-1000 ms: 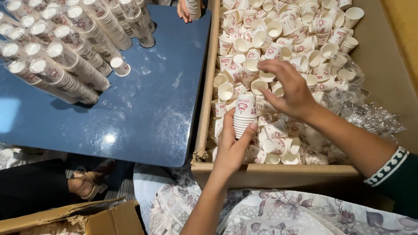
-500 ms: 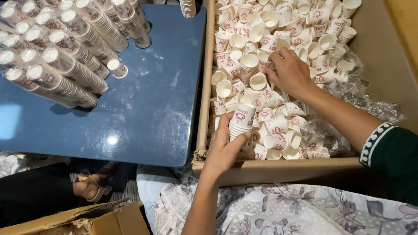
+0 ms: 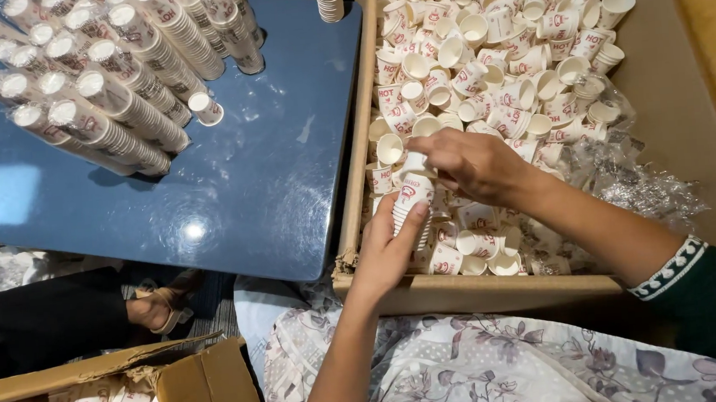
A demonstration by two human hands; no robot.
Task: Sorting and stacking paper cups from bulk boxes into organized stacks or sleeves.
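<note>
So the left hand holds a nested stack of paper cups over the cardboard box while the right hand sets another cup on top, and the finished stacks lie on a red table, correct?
Not quite: the table is blue, not red, as the head view shows. The rest holds: the left hand grips a nested stack of paper cups over the cardboard box, the right hand sets another cup on top, and the finished stacks lie on that table.

Small packing/sorting workplace, prob. home-based workshop. Evidence: big cardboard tray [image 3: 348, 185] heaped w/ loose paper cups [image 3: 499, 57], nested cup stacks [image 3: 115, 84] laid on blue table [image 3: 240, 192], 2nd cardboard box [image 3: 203, 388] of cups on floor.
</note>
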